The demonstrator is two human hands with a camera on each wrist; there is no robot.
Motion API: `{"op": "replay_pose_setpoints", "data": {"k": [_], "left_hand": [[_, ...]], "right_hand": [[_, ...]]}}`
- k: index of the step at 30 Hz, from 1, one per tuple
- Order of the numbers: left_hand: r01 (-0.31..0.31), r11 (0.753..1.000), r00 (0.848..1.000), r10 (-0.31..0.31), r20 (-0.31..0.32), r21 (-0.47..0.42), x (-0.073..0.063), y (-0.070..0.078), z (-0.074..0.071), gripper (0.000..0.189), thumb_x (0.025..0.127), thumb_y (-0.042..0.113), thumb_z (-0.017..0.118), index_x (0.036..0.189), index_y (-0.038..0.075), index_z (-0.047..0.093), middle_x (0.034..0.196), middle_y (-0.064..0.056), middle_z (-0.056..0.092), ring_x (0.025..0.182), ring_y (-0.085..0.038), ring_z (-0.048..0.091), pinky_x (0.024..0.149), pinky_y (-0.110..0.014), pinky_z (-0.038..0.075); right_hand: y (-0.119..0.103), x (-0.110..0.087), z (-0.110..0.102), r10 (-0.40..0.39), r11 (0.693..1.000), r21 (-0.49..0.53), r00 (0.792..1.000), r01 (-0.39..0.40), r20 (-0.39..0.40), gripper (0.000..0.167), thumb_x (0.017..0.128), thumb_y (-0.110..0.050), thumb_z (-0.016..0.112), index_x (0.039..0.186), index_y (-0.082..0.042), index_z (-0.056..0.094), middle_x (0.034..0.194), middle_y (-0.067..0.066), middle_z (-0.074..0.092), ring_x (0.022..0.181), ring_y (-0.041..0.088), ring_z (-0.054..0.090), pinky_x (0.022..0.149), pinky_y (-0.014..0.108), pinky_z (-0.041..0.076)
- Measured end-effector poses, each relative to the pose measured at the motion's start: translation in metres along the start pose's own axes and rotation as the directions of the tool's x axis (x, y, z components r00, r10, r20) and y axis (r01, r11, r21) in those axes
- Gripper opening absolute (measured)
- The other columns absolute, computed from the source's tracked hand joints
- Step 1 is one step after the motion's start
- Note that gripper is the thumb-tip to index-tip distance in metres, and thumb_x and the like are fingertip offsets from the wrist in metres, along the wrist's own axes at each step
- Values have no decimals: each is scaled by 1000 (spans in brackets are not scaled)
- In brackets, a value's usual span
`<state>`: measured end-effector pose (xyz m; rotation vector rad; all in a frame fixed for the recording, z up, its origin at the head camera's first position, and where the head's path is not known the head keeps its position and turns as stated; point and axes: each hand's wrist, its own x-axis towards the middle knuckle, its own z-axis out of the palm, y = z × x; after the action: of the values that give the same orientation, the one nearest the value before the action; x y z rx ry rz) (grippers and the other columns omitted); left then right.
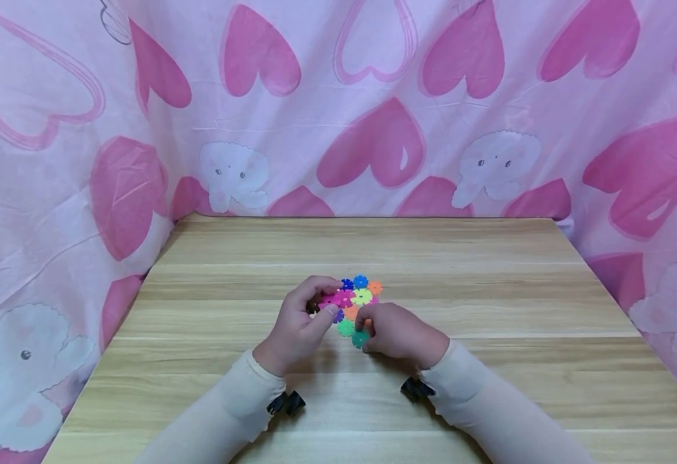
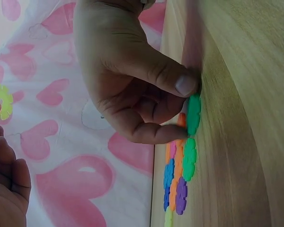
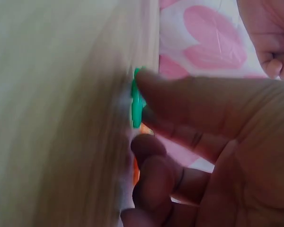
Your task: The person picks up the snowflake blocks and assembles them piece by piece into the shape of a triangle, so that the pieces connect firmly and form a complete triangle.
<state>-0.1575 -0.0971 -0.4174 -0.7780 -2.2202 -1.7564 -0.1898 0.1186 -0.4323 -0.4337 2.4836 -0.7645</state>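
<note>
My left hand (image 1: 300, 322) is raised above the table and grips several joined pink snowflake discs (image 1: 338, 299), with a yellow-green disc (image 1: 362, 296) at their right end. That yellow disc (image 2: 2, 101) also shows at the left edge of the left wrist view, above the curled fingers (image 2: 8, 165). Low over the tabletop, my right hand (image 1: 402, 332) pinches a dark green snowflake disc (image 1: 360, 339) between thumb and finger. In the right wrist view the thumb covers part of this green disc (image 3: 137, 101).
Loose discs lie around the hands on the wooden table (image 1: 228, 245): a light green one (image 1: 346, 328), a blue one (image 1: 361, 281), an orange one (image 1: 375, 287) and a purple one (image 2: 181, 196). A pink heart-print cloth (image 1: 367, 148) hangs behind the table and along both sides.
</note>
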Motion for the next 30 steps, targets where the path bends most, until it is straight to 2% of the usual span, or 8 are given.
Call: {"op": "replay_pose_setpoints", "data": {"k": [10, 13, 17, 20, 22, 24, 27, 30], "left_hand": [[-11, 1000, 1000, 11, -9, 4, 0, 0, 1, 31, 95, 1, 60, 125, 9, 65, 112, -9, 66, 88, -17, 60, 72, -27, 54], [-12, 1000, 1000, 12, -18, 2, 0, 0, 1, 32, 95, 0, 60, 125, 9, 65, 110, -8, 65, 87, -17, 60, 72, -27, 53], [-17, 1000, 1000, 17, -25, -5, 1, 0, 0, 32, 96, -1, 58, 125, 9, 64, 108, -9, 64, 87, -17, 59, 70, -27, 54], [-10, 1000, 999, 9, -37, -13, 1, 0, 0, 31, 96, -2, 57, 125, 9, 63, 107, -9, 64, 86, -18, 59, 69, -27, 55], [4, 1000, 999, -4, -47, -12, 2, 1, -1, 31, 96, -1, 57, 124, 9, 63, 109, -9, 65, 87, -18, 60, 70, -26, 56], [11, 1000, 998, -11, -56, -10, 2, 2, -1, 30, 96, 0, 57, 124, 9, 63, 111, -9, 65, 87, -19, 61, 70, -27, 57], [17, 1000, 998, -17, -66, -1, 2, 4, -1, 28, 96, 3, 58, 123, 10, 64, 115, -8, 66, 88, -19, 62, 72, -26, 57], [4, 1000, 997, -4, -76, -1, 1, 3, -2, 28, 97, 4, 58, 123, 10, 65, 115, -8, 67, 89, -19, 62, 73, -27, 57]], "right_hand": [[0, 0, 1, 5, 999, -46, 1000, -4, 10, 30, 83, -12, 90, 93, -19, 63, 84, 1, 63, 83, 22, 59, 75, 38, 51], [3, -1, -2, -19, 1000, 6, 999, 19, 32, 29, 85, -13, 89, 93, -18, 61, 82, 3, 62, 83, 23, 59, 73, 37, 50], [7, -2, -11, -90, 983, 159, 996, 87, 14, 22, 89, -13, 85, 100, -15, 65, 77, 3, 59, 75, 21, 57, 67, 34, 49], [10, -3, -21, -200, 932, 286, 973, 224, -111, 19, 94, -10, 79, 109, -12, 68, 79, 3, 59, 72, 19, 56, 64, 30, 49], [10, -5, -28, -272, 871, 353, 933, 343, -235, 20, 96, -6, 75, 114, -9, 68, 85, 5, 61, 74, 19, 56, 63, 27, 49], [11, -8, -34, -317, 802, 397, 881, 446, -350, 21, 97, -3, 73, 117, -7, 68, 92, 8, 62, 77, 21, 57, 65, 25, 51], [10, -16, -41, -311, 721, 450, 827, 527, -469, 24, 98, 0, 71, 122, -3, 67, 97, 11, 62, 81, 22, 62, 69, 26, 56], [8, -23, -45, -300, 676, 477, 801, 561, -518, 27, 99, -2, 70, 125, 1, 65, 100, 9, 63, 86, 22, 66, 74, 28, 60]]}}
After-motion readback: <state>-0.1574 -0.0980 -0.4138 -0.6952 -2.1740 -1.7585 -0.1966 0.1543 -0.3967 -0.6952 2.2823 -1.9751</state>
